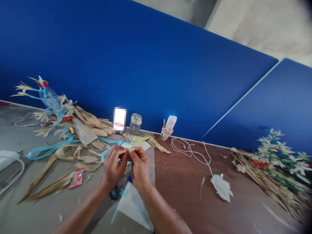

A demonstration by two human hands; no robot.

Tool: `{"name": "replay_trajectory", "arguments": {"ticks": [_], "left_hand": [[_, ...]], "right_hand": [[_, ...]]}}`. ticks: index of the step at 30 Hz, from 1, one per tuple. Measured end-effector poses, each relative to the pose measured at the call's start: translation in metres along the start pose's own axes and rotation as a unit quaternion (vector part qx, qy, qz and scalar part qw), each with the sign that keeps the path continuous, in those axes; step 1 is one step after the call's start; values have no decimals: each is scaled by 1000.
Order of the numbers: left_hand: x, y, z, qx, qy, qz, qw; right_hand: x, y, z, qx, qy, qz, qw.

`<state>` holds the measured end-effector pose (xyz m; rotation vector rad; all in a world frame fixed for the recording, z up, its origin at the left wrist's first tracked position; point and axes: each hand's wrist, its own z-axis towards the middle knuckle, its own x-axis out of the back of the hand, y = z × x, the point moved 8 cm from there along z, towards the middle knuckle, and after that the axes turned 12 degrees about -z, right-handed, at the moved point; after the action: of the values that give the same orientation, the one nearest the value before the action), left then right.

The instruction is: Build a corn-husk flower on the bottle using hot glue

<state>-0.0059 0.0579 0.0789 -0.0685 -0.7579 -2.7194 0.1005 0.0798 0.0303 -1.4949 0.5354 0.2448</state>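
My left hand (115,166) and my right hand (140,166) meet at the fingertips over the table. Both are closed in a pinch on a small pale yellowish piece of husk (131,149), mostly covered by the fingers. Just beyond them lies a wider pale green-yellow husk strip (141,140). Light blue ribbon (50,149) runs across the table left of my hands. Under my wrists are a white sheet (136,206) and a dark round object that may be scissor handles (113,193).
Dried husks (90,118) and a plastic bottle (50,97) with blue-stemmed husk flowers stand left. A glass jar (135,125), paper cup (166,133) and white cable (192,151) lie along the blue partition (156,71). White flowers (280,148) are at right.
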Motion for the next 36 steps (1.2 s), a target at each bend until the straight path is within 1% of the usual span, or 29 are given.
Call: {"name": "replay_trajectory", "arguments": {"ticks": [6,12,17,21,25,31,36], "left_hand": [[2,-4,-8,2,1,-18,1000],[3,-7,-11,13,-1,-47,999],[6,-8,-10,27,7,-81,996],[7,-9,-10,31,13,-89,995],[7,-8,-11,30,13,-89,996],[7,-3,-13,12,23,-78,997],[8,-2,-15,-6,12,-55,998]], "right_hand": [[-9,7,-2,-38,-44,66,996],[-15,9,-4,-80,-72,112,988],[-20,11,-7,-124,-117,142,975],[-24,11,-8,-140,-150,163,965],[-25,11,-9,-145,-157,162,963],[-25,13,-10,-153,-145,170,963],[-26,14,-10,-160,-150,154,963]]}}
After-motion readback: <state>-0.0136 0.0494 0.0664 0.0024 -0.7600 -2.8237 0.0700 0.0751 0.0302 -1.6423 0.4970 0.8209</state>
